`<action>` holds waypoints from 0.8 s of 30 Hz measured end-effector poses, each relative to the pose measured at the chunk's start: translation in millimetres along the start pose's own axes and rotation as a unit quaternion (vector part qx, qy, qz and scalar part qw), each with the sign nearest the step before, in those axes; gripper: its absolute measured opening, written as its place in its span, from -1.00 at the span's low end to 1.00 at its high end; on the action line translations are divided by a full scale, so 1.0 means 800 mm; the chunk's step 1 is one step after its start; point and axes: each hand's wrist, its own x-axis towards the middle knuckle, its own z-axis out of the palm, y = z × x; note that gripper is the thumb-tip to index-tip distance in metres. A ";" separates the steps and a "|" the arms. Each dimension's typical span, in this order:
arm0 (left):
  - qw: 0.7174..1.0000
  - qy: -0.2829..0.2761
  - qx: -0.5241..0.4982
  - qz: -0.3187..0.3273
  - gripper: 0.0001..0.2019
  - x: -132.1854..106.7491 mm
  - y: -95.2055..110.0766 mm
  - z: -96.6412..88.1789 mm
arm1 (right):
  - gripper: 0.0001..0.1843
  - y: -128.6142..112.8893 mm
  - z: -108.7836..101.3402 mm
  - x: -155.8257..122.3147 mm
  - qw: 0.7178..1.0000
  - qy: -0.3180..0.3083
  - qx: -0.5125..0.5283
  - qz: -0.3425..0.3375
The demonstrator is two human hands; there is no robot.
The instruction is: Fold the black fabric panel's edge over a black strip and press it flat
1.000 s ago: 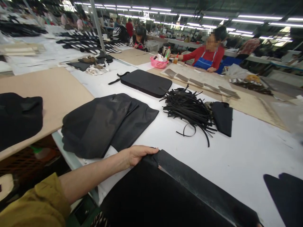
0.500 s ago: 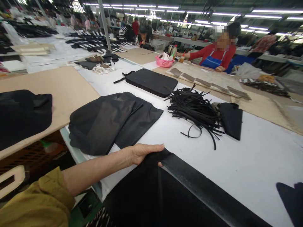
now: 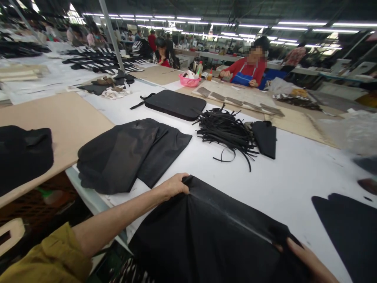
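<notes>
A large black sheet of leather-like material (image 3: 224,239) hangs at the near table edge, its top border folded over. My left hand (image 3: 177,185) is closed on the upper left corner, thumb on top. Low at the right, my right hand (image 3: 303,251) grips the other end of the same border; part of that hand is behind the material. Beyond my left arm lies a stack of black pieces (image 3: 123,153), partly fanned out. Farther back sit a heap of thin black strips (image 3: 225,131) and a flat black rounded pad (image 3: 176,104).
Another black piece (image 3: 350,228) lies on the white table (image 3: 282,184) at right. A tan board (image 3: 76,118) with a black piece is at left. Across the table a person in a blue apron (image 3: 243,78) sits near a pink basket (image 3: 190,81). A pole (image 3: 113,37) rises behind.
My right hand has come into view holding the right end of the black sheet. The border is drawn out between both hands. The view has shifted to the right.
</notes>
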 end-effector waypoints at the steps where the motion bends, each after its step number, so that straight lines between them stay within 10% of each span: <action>1: 1.000 0.011 0.021 0.011 -0.71 0.001 -0.002 0.000 | -0.64 -0.004 0.009 -0.008 1.000 -0.002 0.026 0.002; 13: 0.881 0.221 0.375 0.185 -0.70 0.005 -0.014 -0.031 | -0.65 -0.015 0.029 -0.004 0.997 -0.041 0.012 -0.066; 24: 0.752 0.050 0.606 0.255 -0.66 -0.049 -0.036 0.003 | -0.60 -0.013 0.033 -0.004 0.997 -0.020 -0.009 -0.071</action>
